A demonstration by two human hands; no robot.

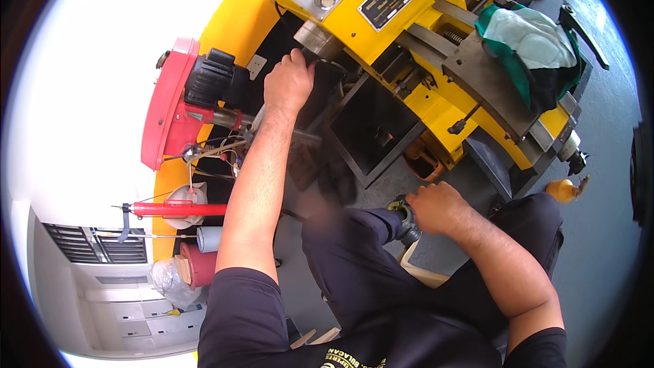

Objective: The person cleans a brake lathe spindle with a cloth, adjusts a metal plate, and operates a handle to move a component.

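Observation:
My left hand (289,85) is stretched up and forward, its fingers curled closed against a round metal cylinder (318,38) on the yellow machine (368,34). A dark piece shows beside the thumb, but what the fingers hold is hidden. Low by my bent leg, my right hand (439,208) is closed too, with the fingertips turned away. Next to its knuckles is a grey thing with a yellow-green rim (407,223), at the end of my trouser leg; I cannot tell whether the hand grips it. An open black box-like tray (361,176) is between the two hands.
Green-and-white cloth (531,41) lies on the machine's metal table (480,78). A red drill-like machine (170,105) with a black motor stands at left. To the right, a small yellow bottle (562,191) stands on the grey floor. Pale wood (422,269) shows beneath my legs.

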